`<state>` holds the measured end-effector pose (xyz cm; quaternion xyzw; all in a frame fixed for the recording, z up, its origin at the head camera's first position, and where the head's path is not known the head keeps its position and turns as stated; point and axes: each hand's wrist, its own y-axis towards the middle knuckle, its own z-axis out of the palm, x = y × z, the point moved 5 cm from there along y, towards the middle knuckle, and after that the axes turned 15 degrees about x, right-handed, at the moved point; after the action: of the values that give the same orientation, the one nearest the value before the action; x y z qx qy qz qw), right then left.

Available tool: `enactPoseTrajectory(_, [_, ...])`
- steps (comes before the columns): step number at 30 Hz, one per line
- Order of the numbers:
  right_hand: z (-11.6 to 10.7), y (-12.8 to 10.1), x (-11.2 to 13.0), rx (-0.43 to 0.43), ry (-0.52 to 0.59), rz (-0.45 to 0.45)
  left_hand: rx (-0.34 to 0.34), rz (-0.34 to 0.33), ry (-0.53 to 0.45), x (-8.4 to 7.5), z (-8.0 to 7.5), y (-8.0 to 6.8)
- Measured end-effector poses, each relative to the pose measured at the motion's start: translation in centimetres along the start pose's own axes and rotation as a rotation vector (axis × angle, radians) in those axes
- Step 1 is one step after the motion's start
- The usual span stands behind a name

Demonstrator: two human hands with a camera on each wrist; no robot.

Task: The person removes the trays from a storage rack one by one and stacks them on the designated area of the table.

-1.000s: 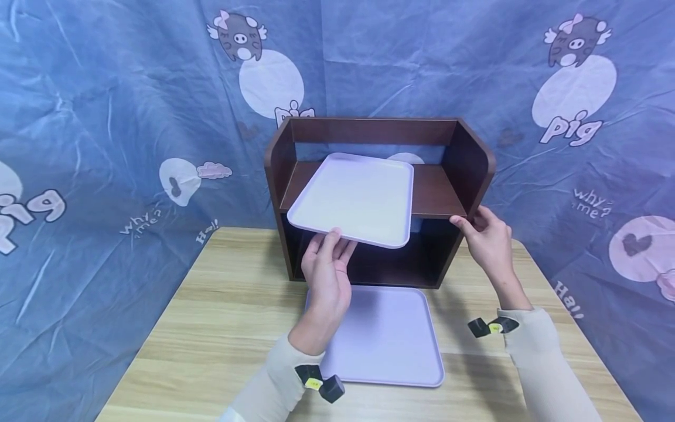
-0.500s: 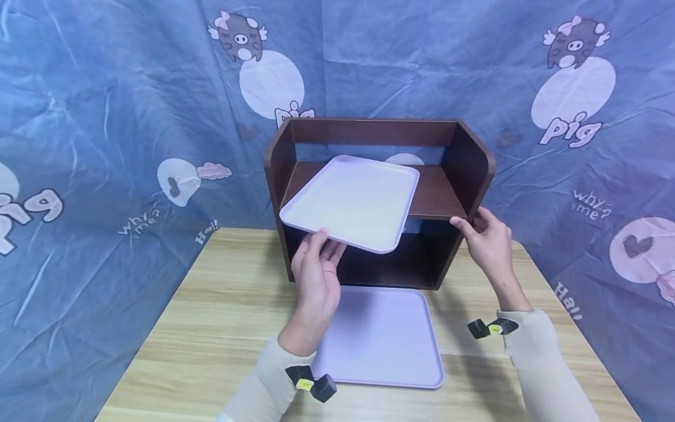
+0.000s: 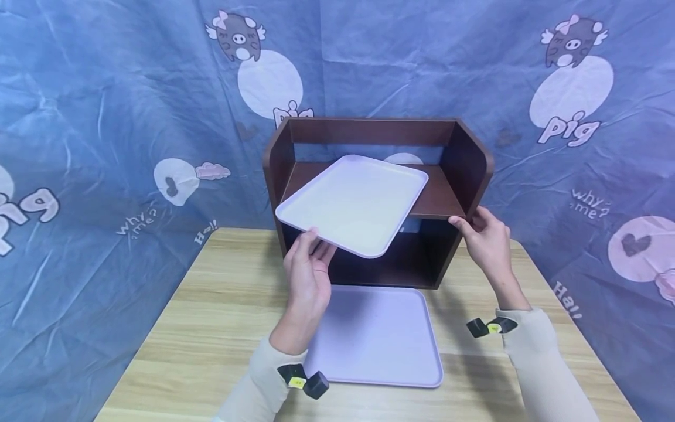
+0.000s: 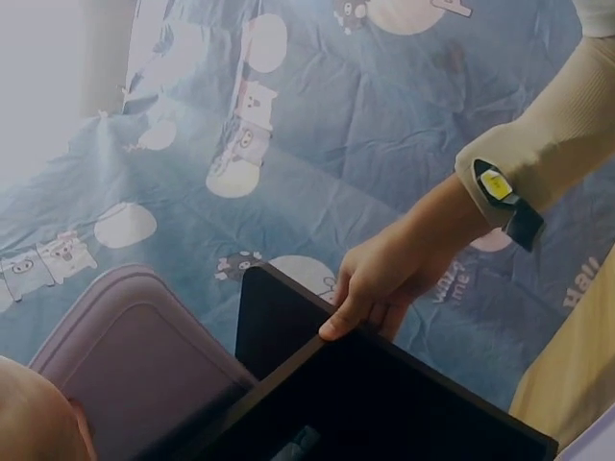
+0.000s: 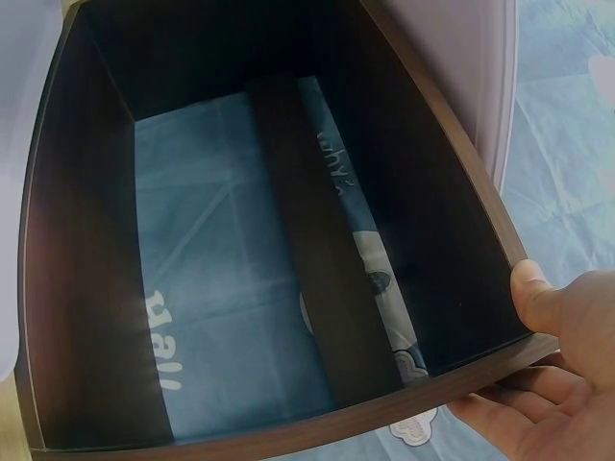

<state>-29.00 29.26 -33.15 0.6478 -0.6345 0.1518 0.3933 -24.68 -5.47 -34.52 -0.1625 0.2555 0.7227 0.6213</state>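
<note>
My left hand [image 3: 308, 287] pinches the near edge of a pale lilac tray [image 3: 353, 202], thumb on top and fingers underneath. The tray is turned askew in the air, over the front of a dark brown two-tier shelf [image 3: 466, 164]. Whether it touches the middle board is hard to tell. My right hand [image 3: 487, 249] grips the shelf's right side, the thumb at the front edge of the middle board. The right wrist view shows that thumb and fingers around the corner of the shelf [image 5: 461, 379]. A second lilac tray [image 3: 379, 337] lies flat on the table before the shelf.
The wooden table [image 3: 211, 305] carries the shelf near its back edge. Blue printed cloth [image 3: 132, 117] hangs behind and on both sides. Below the middle board, the shelf's lower compartment [image 3: 392, 258] faces forward, partly hidden by the held tray.
My left hand has moved left and slightly down, turning the held tray so its near right corner points more toward me. The right hand, shelf and lower tray stay put.
</note>
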Motion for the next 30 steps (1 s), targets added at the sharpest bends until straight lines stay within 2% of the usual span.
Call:
enactPoseTrajectory(17, [0.1, 0.1, -0.1, 0.001, -0.011, -0.008, 0.05, -0.039, -0.009, -1.5, -1.0, 0.2])
enactPoseTrajectory(30, [0.0, 0.2, -0.2, -0.01, -0.011, -0.017, 0.14, -0.095, 0.057, -2.9, -1.9, 0.8])
